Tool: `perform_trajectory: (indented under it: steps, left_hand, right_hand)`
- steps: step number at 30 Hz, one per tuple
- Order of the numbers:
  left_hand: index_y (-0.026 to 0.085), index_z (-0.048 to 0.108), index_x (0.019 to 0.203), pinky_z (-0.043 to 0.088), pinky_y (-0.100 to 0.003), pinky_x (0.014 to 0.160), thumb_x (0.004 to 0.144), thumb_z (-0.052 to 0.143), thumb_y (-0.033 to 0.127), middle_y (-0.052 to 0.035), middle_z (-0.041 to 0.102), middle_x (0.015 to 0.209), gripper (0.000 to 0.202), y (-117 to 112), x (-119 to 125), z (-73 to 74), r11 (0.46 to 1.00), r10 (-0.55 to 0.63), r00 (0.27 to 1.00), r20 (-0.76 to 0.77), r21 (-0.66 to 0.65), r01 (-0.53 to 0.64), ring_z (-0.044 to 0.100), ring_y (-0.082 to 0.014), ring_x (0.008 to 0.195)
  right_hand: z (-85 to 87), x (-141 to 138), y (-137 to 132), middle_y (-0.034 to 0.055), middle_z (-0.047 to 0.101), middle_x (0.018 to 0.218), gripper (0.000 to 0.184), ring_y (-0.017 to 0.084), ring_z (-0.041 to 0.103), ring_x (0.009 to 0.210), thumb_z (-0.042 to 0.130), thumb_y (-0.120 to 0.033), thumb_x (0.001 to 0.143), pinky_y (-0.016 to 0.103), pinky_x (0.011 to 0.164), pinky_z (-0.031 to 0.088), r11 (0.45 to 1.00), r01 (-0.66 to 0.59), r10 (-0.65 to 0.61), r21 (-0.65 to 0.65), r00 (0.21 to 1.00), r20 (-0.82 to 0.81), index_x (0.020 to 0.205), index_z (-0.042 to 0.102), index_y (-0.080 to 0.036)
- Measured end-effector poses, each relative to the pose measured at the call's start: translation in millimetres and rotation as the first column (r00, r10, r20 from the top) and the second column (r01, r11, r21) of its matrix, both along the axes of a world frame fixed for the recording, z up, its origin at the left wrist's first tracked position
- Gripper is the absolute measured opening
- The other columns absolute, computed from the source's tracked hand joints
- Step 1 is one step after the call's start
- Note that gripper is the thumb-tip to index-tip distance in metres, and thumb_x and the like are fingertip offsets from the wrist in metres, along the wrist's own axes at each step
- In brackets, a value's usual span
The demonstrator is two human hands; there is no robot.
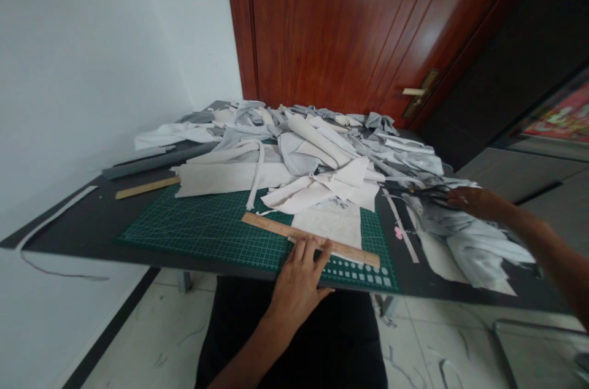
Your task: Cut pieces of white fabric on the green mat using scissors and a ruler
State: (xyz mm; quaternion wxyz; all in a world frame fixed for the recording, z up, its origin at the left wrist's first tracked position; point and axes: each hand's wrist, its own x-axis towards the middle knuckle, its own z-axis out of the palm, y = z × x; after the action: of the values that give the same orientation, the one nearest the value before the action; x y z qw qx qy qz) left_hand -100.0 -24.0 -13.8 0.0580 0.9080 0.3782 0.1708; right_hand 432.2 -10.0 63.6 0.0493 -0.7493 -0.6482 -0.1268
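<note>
Near the table's front edge my left hand (301, 275) lies with its fingers spread, the tips pressing on a wooden ruler (271, 226). Under the ruler is a piece of pale cloth (334, 223), on a green cutting mat (202, 226) with a printed grid. Out to the right, my right hand (473, 201) is closed around the handles of black scissors (427, 192). The blades point left, close to the heaped cloth. Below that hand sits a crumpled bundle of grey-white cloth (478, 248).
A large heap of cloth scraps (317, 137) covers the table's back. Another wooden ruler (147, 188) lies at the left, near a thin cloth strip (55, 214). A narrow strip (400, 226) with a pink piece lies right of the mat. A wooden door (331, 27) stands behind.
</note>
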Motion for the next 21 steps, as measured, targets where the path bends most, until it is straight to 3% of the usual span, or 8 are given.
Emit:
perform_trajectory:
  steps: [4, 7, 9, 12, 17, 21]
  left_hand:
    - [0.027, 0.038, 0.157, 0.052, -0.049, 0.109, 0.071, 0.091, 0.043, -0.013, 0.052, 0.145, 0.103, -0.2, 0.1, 0.4, 1.0, 0.004, 1.0, -0.009, -0.004, -0.004, 0.048, -0.0339, 0.137]
    - [0.027, 0.037, 0.158, 0.052, -0.049, 0.109, 0.071, 0.091, 0.043, -0.0135, 0.051, 0.146, 0.104, -0.7, 0.2, 1.0, 1.0, 0.006, 1.0, -0.021, 0.011, -0.005, 0.048, -0.0343, 0.137]
    - [0.026, 0.037, 0.158, 0.051, -0.049, 0.109, 0.071, 0.091, 0.044, -0.0142, 0.051, 0.147, 0.104, -0.8, -0.1, 0.4, 1.0, 0.007, 1.0, -0.027, 0.027, -0.007, 0.048, -0.0347, 0.137]
    - [0.026, 0.036, 0.159, 0.052, -0.049, 0.108, 0.071, 0.09, 0.046, -0.0146, 0.052, 0.146, 0.105, -0.5, -0.8, -1.2, 0.998, 0.007, 0.999, -0.035, 0.06, -0.005, 0.049, -0.0352, 0.136]
    - [0.025, 0.037, 0.158, 0.05, -0.049, 0.109, 0.076, 0.086, 0.05, -0.0141, 0.056, 0.142, 0.1, 0.5, -2.1, -1.6, 0.994, -0.017, 0.998, -0.056, 0.107, 0.023, 0.052, -0.0343, 0.134]
    - [0.024, 0.036, 0.159, 0.05, -0.049, 0.11, 0.079, 0.083, 0.052, -0.0146, 0.056, 0.144, 0.097, 1.0, -2.7, -2.0, 0.992, -0.023, 0.998, -0.061, 0.122, 0.03, 0.051, -0.0338, 0.134]
  right_hand:
    - [-15.4, -1.8, -9.6, 0.0156, 0.077, 0.096, 0.011, 0.023, 0.074, 0.087, 0.067, -0.018, 0.085, 0.028, 0.081, 0.054, 0.99, -0.067, 0.059, -0.123, 0.996, -0.065, 0.095, 0.073, -0.019]
    - [-22.7, -7.7, -2.1, 0.023, 0.07, 0.122, 0.034, 0.03, 0.068, 0.111, 0.064, -0.03, 0.091, 0.034, 0.099, 0.049, 0.992, -0.081, 0.083, -0.099, 0.996, 0.016, 0.12, 0.066, -0.013]
    - [-24.1, -10.0, 5.3, 0.0232, 0.069, 0.124, 0.039, 0.031, 0.067, 0.114, 0.06, -0.033, 0.093, 0.037, 0.1, 0.048, 0.989, -0.034, 0.044, -0.144, 0.997, 0.067, 0.126, 0.064, -0.012]
    - [-25.0, -9.8, 11.3, 0.0197, 0.073, 0.12, 0.036, 0.031, 0.07, 0.11, 0.057, -0.034, 0.093, 0.038, 0.094, 0.051, 0.979, 0.052, -0.035, -0.198, 0.995, 0.091, 0.123, 0.064, -0.015]
    - [-27.2, -9.4, 3.3, 0.0226, 0.074, 0.113, 0.035, 0.033, 0.071, 0.104, 0.059, -0.038, 0.09, 0.039, 0.09, 0.052, 0.979, 0.099, -0.076, -0.179, 0.988, 0.131, 0.112, 0.068, -0.013]
    - [-14.8, -13.1, -7.0, 0.0167, 0.077, 0.091, 0.025, 0.031, 0.072, 0.086, 0.071, -0.041, 0.081, 0.036, 0.075, 0.05, 0.986, 0.119, -0.104, -0.117, 0.986, 0.128, 0.088, 0.072, -0.017]
